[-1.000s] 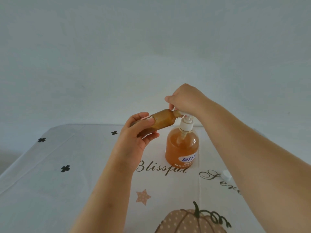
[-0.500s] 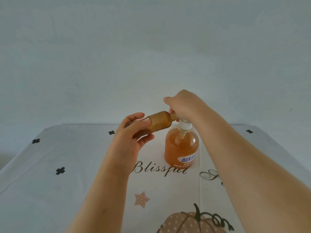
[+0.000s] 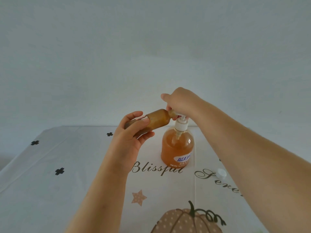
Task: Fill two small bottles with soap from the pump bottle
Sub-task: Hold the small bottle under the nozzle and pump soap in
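Pump bottle (image 3: 176,147) stands upright on the desk (image 3: 50,190) at frame centre, about two-thirds full of orange soap, with a blue-and-white label low on its front. Its white pump head (image 3: 180,124) is up, the stem showing.

Right hand (image 3: 180,101) sits on top of the pump head, fingers curled down over the spout; the fingertips are hidden.

Left hand (image 3: 133,137), at 9 o'clock from the pump bottle, grips the bottle (image 3: 156,121) by its base end, thumb on the near side and fingers wrapped behind. The bottle is lifted off the desk and lies nearly level, at 10 o'clock from the pump bottle. Its neck points to 3 o'clock and meets the spout under the right hand. Its wall is smeared amber-brown, so I cannot tell the fill level.

White cap (image 3: 221,173) lies on the desk at 4 o'clock from the pump bottle, just beside the right forearm.

The desk cloth is white with black flowers, "Blissful" lettering (image 3: 156,169), a star (image 3: 138,197) and a pumpkin print (image 3: 188,221) at 6 o'clock.
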`<state>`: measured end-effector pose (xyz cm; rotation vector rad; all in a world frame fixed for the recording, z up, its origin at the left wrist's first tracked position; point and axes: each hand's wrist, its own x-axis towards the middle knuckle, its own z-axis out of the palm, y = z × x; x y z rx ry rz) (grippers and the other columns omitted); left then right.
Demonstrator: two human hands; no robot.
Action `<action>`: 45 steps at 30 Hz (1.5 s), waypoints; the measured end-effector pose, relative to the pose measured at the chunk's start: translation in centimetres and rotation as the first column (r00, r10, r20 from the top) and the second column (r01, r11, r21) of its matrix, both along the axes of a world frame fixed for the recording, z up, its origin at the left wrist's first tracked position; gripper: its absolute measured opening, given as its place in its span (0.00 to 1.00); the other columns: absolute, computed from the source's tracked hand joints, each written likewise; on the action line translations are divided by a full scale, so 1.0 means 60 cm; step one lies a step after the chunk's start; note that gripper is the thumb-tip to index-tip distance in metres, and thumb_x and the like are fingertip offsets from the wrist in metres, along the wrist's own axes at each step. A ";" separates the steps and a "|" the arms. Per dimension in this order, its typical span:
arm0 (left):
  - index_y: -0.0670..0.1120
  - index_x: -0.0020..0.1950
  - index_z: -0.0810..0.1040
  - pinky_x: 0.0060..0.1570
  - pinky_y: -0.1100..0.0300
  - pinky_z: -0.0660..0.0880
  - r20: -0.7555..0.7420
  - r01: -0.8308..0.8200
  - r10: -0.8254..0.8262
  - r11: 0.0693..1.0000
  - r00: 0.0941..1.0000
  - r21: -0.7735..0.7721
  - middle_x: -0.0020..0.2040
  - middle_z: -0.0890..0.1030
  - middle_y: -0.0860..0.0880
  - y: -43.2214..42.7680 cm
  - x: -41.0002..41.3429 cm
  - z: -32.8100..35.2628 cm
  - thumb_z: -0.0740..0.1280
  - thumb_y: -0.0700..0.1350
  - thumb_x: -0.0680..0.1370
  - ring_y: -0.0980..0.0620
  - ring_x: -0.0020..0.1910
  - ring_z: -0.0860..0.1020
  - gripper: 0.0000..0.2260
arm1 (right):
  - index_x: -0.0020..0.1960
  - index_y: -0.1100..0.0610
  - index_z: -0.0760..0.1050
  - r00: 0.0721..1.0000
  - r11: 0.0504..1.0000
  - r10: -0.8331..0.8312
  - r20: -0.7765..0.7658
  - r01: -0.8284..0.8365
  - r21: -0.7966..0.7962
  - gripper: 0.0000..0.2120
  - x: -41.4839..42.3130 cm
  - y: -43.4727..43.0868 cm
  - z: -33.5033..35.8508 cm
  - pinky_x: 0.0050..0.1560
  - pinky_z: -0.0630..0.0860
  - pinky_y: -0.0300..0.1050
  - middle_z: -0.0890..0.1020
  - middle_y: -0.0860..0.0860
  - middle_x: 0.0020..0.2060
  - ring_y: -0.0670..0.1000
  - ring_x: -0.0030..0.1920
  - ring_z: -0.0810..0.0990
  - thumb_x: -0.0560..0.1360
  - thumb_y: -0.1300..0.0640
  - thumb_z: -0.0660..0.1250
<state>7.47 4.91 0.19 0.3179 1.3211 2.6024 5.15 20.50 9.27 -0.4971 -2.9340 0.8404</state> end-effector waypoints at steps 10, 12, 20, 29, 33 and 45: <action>0.45 0.53 0.78 0.44 0.57 0.80 0.020 0.005 -0.005 1.000 1.000 -0.002 0.47 0.81 0.45 -0.001 -0.001 -0.003 0.71 0.41 0.67 0.48 0.43 0.81 0.14 | 0.49 0.59 0.81 0.999 0.999 -0.035 0.003 0.035 -0.006 0.20 -0.007 0.002 -0.009 0.35 0.70 0.43 0.83 0.53 0.33 0.51 0.32 0.79 0.81 0.45 0.58; 0.45 0.52 0.78 0.44 0.57 0.80 0.023 -0.003 0.003 1.000 1.000 -0.009 0.46 0.81 0.46 -0.002 -0.002 -0.003 0.71 0.41 0.67 0.49 0.43 0.81 0.14 | 0.48 0.59 0.82 0.999 0.999 -0.044 0.001 0.044 -0.003 0.19 -0.012 0.001 -0.010 0.36 0.72 0.43 0.83 0.53 0.32 0.52 0.32 0.79 0.80 0.47 0.59; 0.44 0.55 0.78 0.44 0.59 0.80 0.019 -0.078 0.080 0.993 0.997 -0.083 0.46 0.81 0.46 0.000 -0.007 -0.007 0.68 0.36 0.73 0.51 0.43 0.82 0.11 | 0.52 0.58 0.83 0.995 0.996 -0.090 -0.043 0.090 -0.001 0.14 -0.019 0.006 -0.033 0.36 0.69 0.44 0.84 0.53 0.42 0.53 0.35 0.76 0.77 0.53 0.62; 0.45 0.54 0.78 0.44 0.58 0.79 0.015 -0.042 0.042 0.998 0.999 -0.043 0.49 0.80 0.45 -0.002 -0.001 -0.003 0.72 0.39 0.70 0.49 0.43 0.82 0.14 | 0.49 0.59 0.84 0.997 0.997 -0.077 -0.011 0.077 -0.008 0.13 -0.018 0.001 -0.018 0.40 0.73 0.45 0.86 0.55 0.39 0.55 0.37 0.81 0.76 0.54 0.62; 0.45 0.57 0.78 0.44 0.58 0.79 0.002 -0.036 0.036 0.999 0.999 -0.036 0.48 0.81 0.46 -0.002 0.000 0.001 0.72 0.42 0.67 0.49 0.44 0.83 0.19 | 0.49 0.59 0.83 0.998 0.998 -0.051 0.031 0.050 0.029 0.14 -0.016 -0.002 -0.002 0.49 0.80 0.47 0.83 0.51 0.29 0.53 0.33 0.81 0.79 0.53 0.61; 0.44 0.58 0.78 0.43 0.59 0.80 0.015 -0.067 0.068 0.995 0.998 -0.068 0.46 0.81 0.46 -0.002 0.003 0.002 0.72 0.43 0.64 0.51 0.41 0.82 0.22 | 0.47 0.59 0.83 1.000 1.000 -0.021 -0.009 0.021 0.016 0.17 -0.012 0.003 -0.012 0.38 0.73 0.44 0.82 0.51 0.27 0.52 0.32 0.78 0.79 0.48 0.61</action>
